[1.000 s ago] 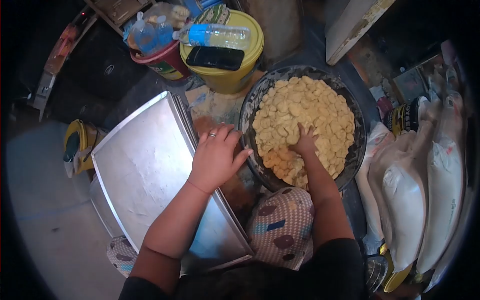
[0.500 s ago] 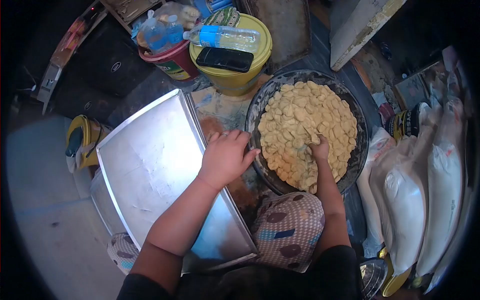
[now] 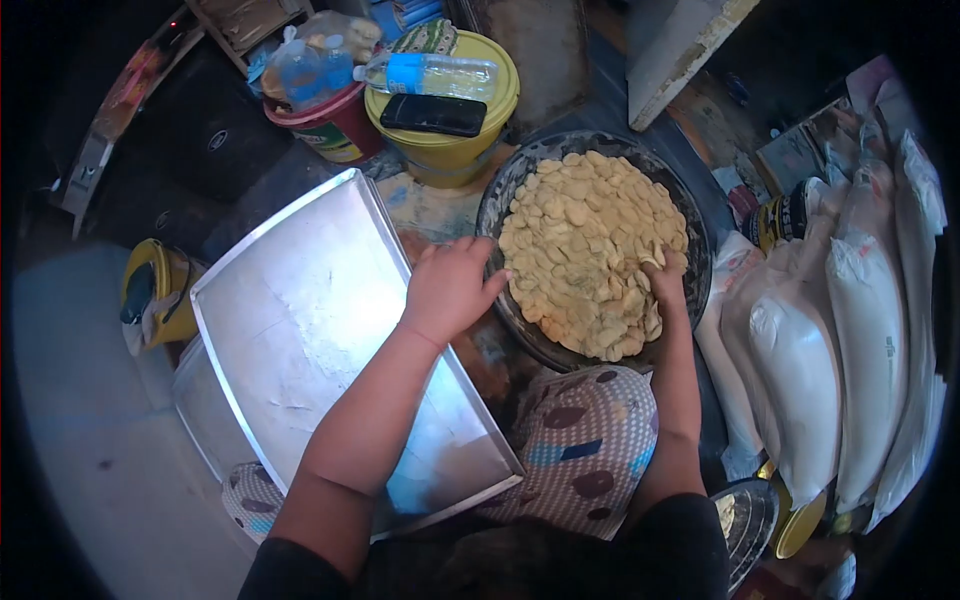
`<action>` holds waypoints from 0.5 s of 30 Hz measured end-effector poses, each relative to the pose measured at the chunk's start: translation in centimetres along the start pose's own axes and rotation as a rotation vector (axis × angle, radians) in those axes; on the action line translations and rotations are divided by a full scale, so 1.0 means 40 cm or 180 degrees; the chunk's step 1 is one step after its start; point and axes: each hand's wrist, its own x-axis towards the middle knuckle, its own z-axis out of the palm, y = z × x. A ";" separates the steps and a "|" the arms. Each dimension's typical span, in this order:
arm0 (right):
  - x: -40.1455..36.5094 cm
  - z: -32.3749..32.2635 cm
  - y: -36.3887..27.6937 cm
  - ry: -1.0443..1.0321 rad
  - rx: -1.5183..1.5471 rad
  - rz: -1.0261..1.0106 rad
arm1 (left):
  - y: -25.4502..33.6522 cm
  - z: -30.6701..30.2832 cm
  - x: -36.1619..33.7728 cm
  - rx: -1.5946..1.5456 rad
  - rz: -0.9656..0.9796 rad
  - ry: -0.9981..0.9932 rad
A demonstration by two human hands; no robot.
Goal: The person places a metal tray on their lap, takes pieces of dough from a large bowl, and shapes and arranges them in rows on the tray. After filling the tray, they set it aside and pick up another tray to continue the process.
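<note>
Currently: blk basin (image 3: 665, 160) = ref. pt. Dough pcs (image 3: 590, 240), pale yellow, heaped inside basin, filling most of its width; dark wall shows round the edge w/ pale smears. R hand (image 3: 668, 272) is at the R part of the heap, inside basin: fingers partly curled, some pcs caught betw. thumb & fingers; exact no. can't be told. L hand (image 3: 452, 288) is at basin's L rim, palm down, fingers extended & close tog., thumb spread off them; fingertips at the rim, no loose item seen in it, can't tell if it grips the rim. Metal tray (image 3: 300, 290) L of basin, tilted, partly under L forearm. Patterned cloth (image 3: 590, 450) over the knee, just below basin. Yellow bucket (image 3: 440, 165) up & L of basin, lidded, w/ phone (image 3: 433, 115) + clear bottle (image 3: 440, 76) lying on top. Red bucket (image 3: 345, 135) further L. White sacks (image 3: 800, 370) R of basin, side by side.
</note>
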 end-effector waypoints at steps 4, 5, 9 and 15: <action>0.011 0.059 0.210 -0.1454 -0.2108 0.0361 | 0.000 0.000 0.001 0.0109 0.0034 -0.0088; -0.017 0.085 0.275 -0.1750 -0.2475 0.0374 | 0.000 0.000 0.000 0.0094 0.0020 -0.0102; -0.196 0.139 0.097 -0.1596 -0.3028 0.0737 | 0.006 -0.011 0.007 0.0093 -0.0013 -0.0148; -0.105 0.136 0.231 -0.1254 -0.3176 0.0332 | 0.015 -0.015 0.009 0.0118 0.0020 -0.0129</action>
